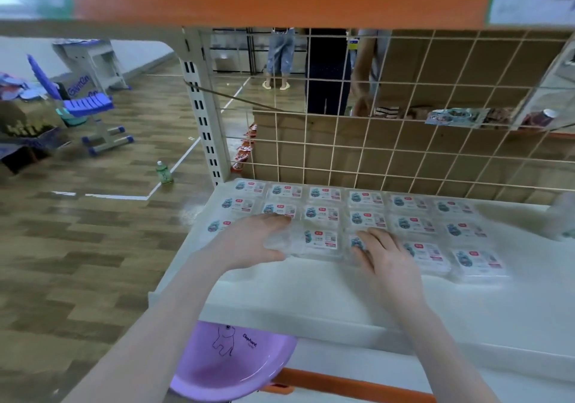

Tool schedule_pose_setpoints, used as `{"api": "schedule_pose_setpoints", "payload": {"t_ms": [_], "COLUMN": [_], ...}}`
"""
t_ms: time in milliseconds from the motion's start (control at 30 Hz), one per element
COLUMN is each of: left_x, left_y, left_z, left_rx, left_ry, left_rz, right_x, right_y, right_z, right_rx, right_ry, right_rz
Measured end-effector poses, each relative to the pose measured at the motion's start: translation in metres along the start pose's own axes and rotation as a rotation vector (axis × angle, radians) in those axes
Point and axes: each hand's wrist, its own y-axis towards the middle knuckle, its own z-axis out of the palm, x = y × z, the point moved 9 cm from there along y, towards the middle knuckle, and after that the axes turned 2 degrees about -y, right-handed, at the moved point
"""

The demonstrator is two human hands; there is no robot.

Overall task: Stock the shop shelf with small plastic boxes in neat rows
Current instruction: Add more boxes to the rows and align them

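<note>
Several small clear plastic boxes [322, 213] with blue-and-red labels lie flat in three rows on the white shelf [326, 290]. My left hand [252, 242] lies over the front row near the left end, fingers stretched across a box and thumb at its front edge. My right hand [384, 255] rests with straight fingers on a front-row box [356, 242] near the middle. Between the two hands sits one front-row box [320, 241] uncovered. The boxes under my palms are mostly hidden.
A wire grid back panel [389, 141] and a slotted upright post [202, 113] bound the shelf. A purple plastic basin [230, 362] sits below the shelf's front edge. People stand behind the grid. A green bottle [164, 172] and a purple chair [90, 107] stand on the wooden floor at left.
</note>
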Motion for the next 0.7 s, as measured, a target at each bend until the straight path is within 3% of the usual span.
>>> {"api": "schedule_pose_setpoints", "payload": {"t_ms": [400,533,700], "left_x": [0.022,0.017,0.017], "left_y": [0.022,0.023,0.022], "left_z": [-0.026,-0.030,-0.013], "left_rx": [-0.056,-0.157,-0.046], "left_ry": [-0.460,-0.382,-0.214], "left_rz": [-0.137,-0.124,-0.155], "right_x": [-0.004,-0.004,-0.003], "right_y": [-0.001,-0.001,-0.001], "right_z": [0.005,0.005,0.003], "right_rx": [0.016,0.020,0.008], "right_ry": [0.032,0.038,0.031], "right_rz": [0.008,0.004,0.003]}}
